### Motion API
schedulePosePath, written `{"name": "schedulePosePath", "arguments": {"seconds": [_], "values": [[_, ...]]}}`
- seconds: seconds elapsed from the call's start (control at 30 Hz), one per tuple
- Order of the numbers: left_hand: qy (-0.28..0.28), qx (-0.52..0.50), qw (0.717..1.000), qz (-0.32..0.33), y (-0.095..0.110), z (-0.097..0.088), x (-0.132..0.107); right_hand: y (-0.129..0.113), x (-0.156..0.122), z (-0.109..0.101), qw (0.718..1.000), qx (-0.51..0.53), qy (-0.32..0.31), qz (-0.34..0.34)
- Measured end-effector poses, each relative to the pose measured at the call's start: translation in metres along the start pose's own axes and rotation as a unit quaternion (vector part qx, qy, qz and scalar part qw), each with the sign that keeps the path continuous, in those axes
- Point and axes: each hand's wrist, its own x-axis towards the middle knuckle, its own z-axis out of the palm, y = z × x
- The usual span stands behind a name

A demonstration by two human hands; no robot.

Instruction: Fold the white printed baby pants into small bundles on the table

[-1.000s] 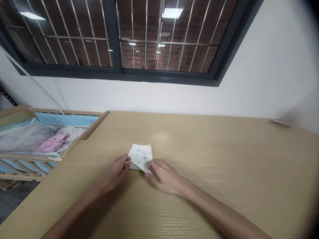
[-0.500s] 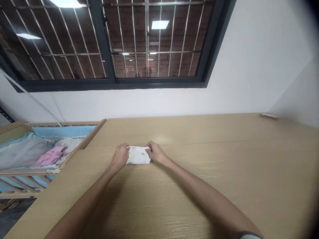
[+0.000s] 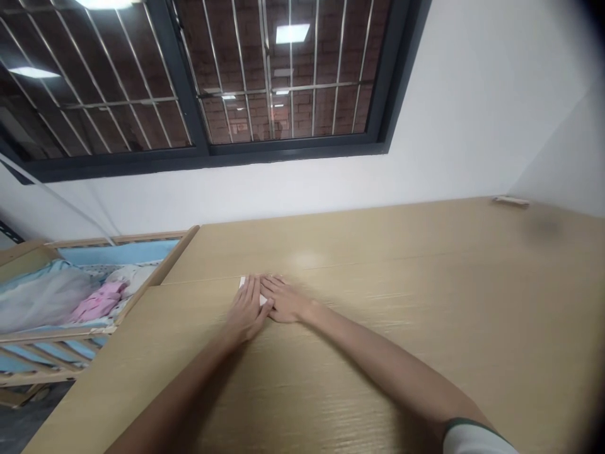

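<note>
A small folded white cloth [image 3: 263, 300] lies flat on the wooden table [image 3: 359, 353], mostly covered by my two hands. My left hand [image 3: 246, 309] rests palm down on its left part, fingers stretched out and pointing away from me. From the right, my right hand [image 3: 282, 299] lies flat over the other part, its fingers extended toward the left hand. The hands meet over the cloth. Only a corner at the upper left and a bit between the hands show; the printed pattern seen earlier is hidden.
To the left stands a wooden crib [image 3: 182, 252] with blue lining, a pink cloth [image 3: 98, 301] and white bedding in it. A barred window [image 3: 283, 82] is in the white wall behind the table. A small flat pale object [image 3: 510, 200] lies at the far right corner.
My hands have let go of the cloth's side edges and moved inward on top of it, now flat with fingers extended. The camera view has tilted slightly.
</note>
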Motion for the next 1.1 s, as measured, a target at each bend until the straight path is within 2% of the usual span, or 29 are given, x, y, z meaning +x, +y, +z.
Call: {"name": "schedulePosePath", "arguments": {"seconds": [0.17,0.3,0.47,0.57,0.73,0.9,1.0,1.1], "values": [[-0.040,0.055,0.997,0.019,-0.037,-0.008,-0.021,0.014,-0.018,-0.006,0.999,0.033,-0.016,0.017],[-0.046,0.073,0.996,0.019,-0.047,-0.019,-0.031,0.018,-0.030,-0.016,0.998,0.039,-0.027,0.037],[0.010,0.080,0.994,0.078,-0.037,-0.041,-0.032,0.012,-0.037,-0.037,0.996,0.045,-0.027,0.071],[0.009,0.071,0.993,0.096,-0.032,-0.048,-0.026,0.011,-0.037,-0.042,0.998,0.042,-0.023,0.052],[-0.021,0.060,0.996,0.069,-0.035,-0.038,-0.015,0.014,-0.034,-0.024,0.996,0.053,-0.031,0.060],[-0.020,0.044,0.998,0.047,-0.032,-0.038,-0.008,0.012,-0.027,-0.010,0.997,0.032,0.043,0.055],[-0.003,0.051,0.998,0.031,-0.023,-0.044,-0.003,0.008,-0.018,-0.014,0.996,0.004,0.073,0.056],[0.021,0.058,0.998,0.011,-0.009,-0.058,-0.003,0.003,-0.011,-0.033,0.992,0.021,0.094,0.087]]}}
